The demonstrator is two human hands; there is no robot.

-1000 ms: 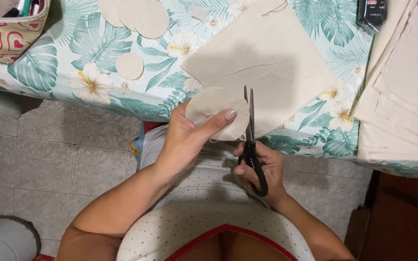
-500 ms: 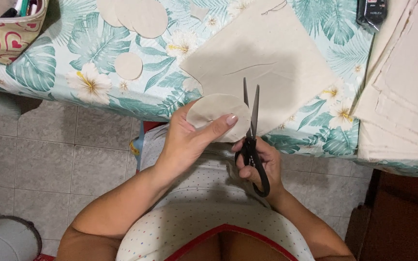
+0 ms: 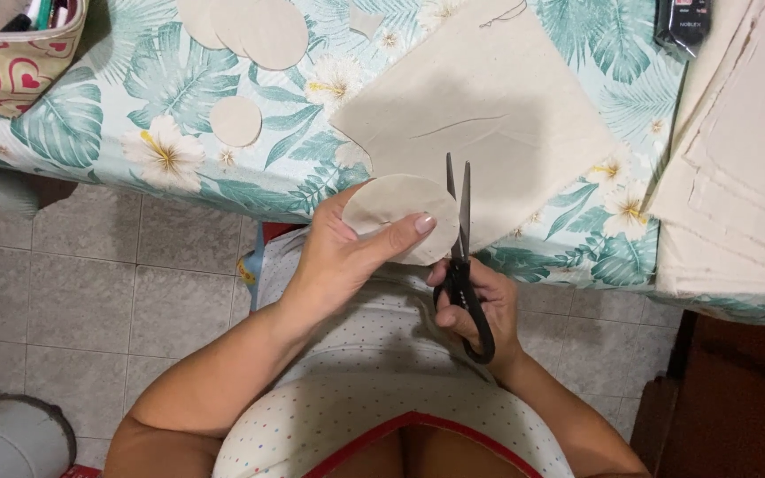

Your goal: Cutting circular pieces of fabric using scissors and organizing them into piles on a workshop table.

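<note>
Left hand (image 3: 347,257) pinches a cream fabric circle (image 3: 400,212) between thumb and fingers (image 3: 405,232), just off the worktop (image 3: 135,124) edge. Right hand (image 3: 480,305) fingers curl closed through black scissors (image 3: 462,257), blades nearly together at the circle's right edge. Larger cream cloth (image 3: 489,115) lies behind on the leaf-print cover.

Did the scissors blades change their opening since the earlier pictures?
Yes. The scissors blades have closed again after opening wider, and their tips remain over the large cloth piece on the table, beside the cloth circle.
</note>
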